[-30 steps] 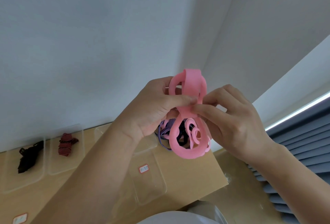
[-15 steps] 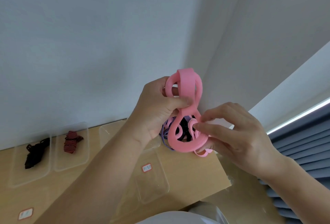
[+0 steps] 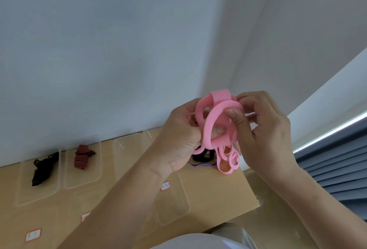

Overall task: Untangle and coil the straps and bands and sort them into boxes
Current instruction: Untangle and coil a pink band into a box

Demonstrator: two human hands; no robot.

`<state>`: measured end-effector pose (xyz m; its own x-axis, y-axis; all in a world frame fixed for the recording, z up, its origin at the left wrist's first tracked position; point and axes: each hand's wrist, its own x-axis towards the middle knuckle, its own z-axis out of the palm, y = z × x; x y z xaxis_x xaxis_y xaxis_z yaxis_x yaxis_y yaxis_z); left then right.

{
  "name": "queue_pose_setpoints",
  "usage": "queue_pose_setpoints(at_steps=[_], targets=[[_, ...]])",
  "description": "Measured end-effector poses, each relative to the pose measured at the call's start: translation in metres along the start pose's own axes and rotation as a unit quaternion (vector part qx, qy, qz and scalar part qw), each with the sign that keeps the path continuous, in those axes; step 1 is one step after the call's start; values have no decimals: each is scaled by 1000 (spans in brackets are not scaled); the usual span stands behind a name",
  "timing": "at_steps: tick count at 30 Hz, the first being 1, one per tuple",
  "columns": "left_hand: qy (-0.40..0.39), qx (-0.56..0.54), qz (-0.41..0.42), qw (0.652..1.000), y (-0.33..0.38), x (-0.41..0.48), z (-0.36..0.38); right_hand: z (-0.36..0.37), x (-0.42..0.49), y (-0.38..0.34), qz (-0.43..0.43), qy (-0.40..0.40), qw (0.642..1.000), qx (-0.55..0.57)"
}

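Pink band (image 3: 220, 97) coiled, long axis upright, left hand (image 3: 178, 141) and right hand (image 3: 266, 129) pinching it

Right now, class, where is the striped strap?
In the head view, the striped strap lies at left in a clear box, right of the leftmost box holding the black strap.

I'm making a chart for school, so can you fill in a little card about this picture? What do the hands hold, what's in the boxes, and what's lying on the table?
Left hand: grips the pink band, fingers curled
Right hand: pinches the band's top loop
Pink band: looped and twisted, held above the table
Leftmost box: black strap
Second box: red-and-black striped strap
Pile behind hands: black band and purple band, partly hidden
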<state>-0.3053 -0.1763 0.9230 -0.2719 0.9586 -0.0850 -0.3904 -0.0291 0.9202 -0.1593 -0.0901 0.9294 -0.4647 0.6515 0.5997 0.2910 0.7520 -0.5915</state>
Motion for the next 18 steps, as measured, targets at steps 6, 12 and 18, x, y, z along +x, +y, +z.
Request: queue_pose_setpoints(at_steps=[6,12,18], targets=[[-7,-87,-35,996,-7,1,-4,-2,10,-5,-25,-4,1000,2],[26,-120,-51,991,-14,5,-6,-4,11,6,-110,-100,987,-55],[-14,-114,-58,992,-15,4,-10,-4,4,17,-209,-65,972,-84]])
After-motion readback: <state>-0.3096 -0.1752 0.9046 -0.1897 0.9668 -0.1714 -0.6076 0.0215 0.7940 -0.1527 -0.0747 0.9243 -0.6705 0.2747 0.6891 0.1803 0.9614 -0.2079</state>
